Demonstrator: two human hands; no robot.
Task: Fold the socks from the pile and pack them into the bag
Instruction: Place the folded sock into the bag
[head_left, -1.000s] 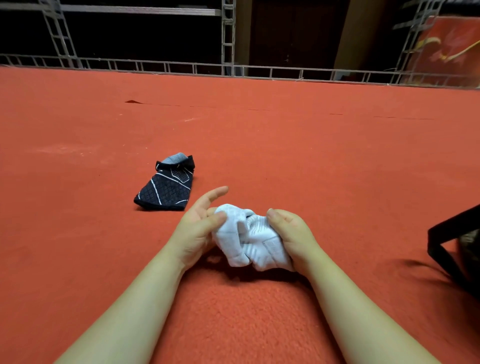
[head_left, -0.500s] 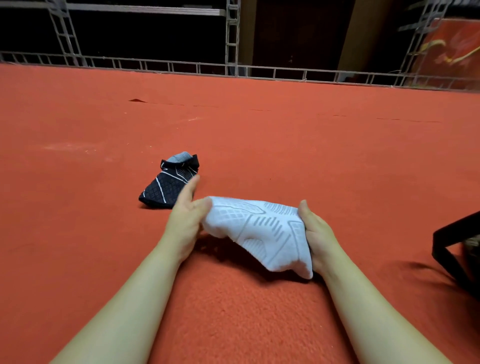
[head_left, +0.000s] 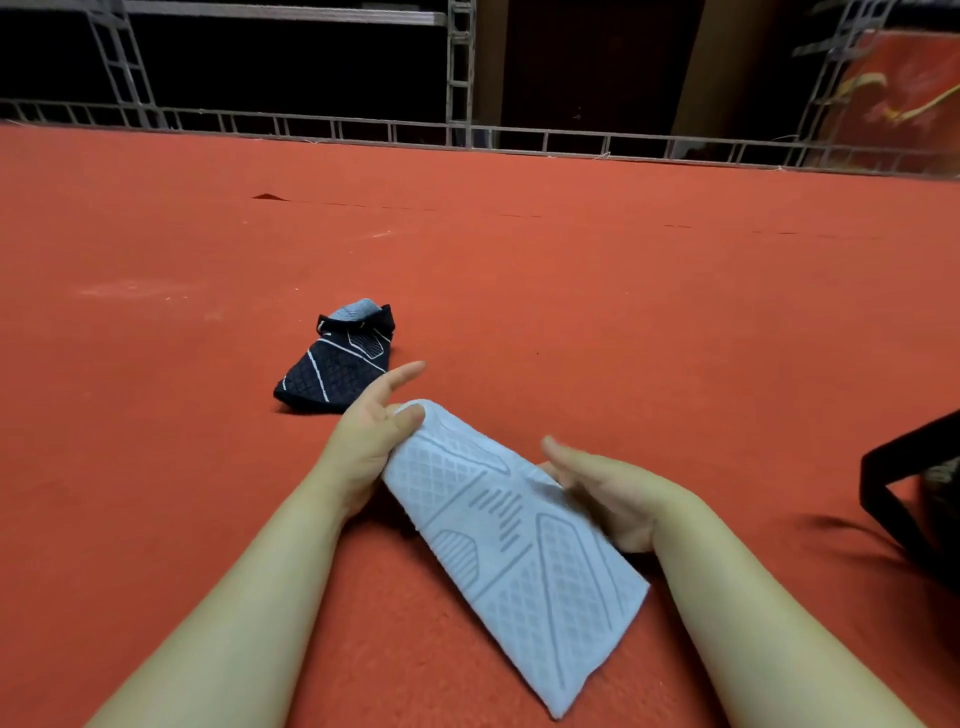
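Now, from the head view, your left hand (head_left: 371, 441) pinches the far end of the white sock (head_left: 511, 545), thumb pressed on top of the fabric while the forefinger points forward, straight and free. The sock stretches diagonally from that grip toward you and to the right, its grey lattice and stripe pattern facing up, its near end hanging just above the red carpet (head_left: 623, 312) between your forearms. Your right hand (head_left: 602, 488) sits against the sock's right edge about midway along, fingers straight and relaxed, palm turned toward the fabric; they touch or nearly touch it without curling round it, and the fingertips are blurred.

Just beyond your left hand, the black sock (head_left: 340, 361) lies on the carpet, partly folded, with white lines across its quilted weave and a pale grey cuff lining showing at its far end. It is near your forefinger but apart from it.

At the right edge, the black bag (head_left: 893, 499) shows only its dark rim and part of one side, well apart from both socks. Along the carpet's far edge runs a metal truss rail (head_left: 467, 132), with dark space behind.
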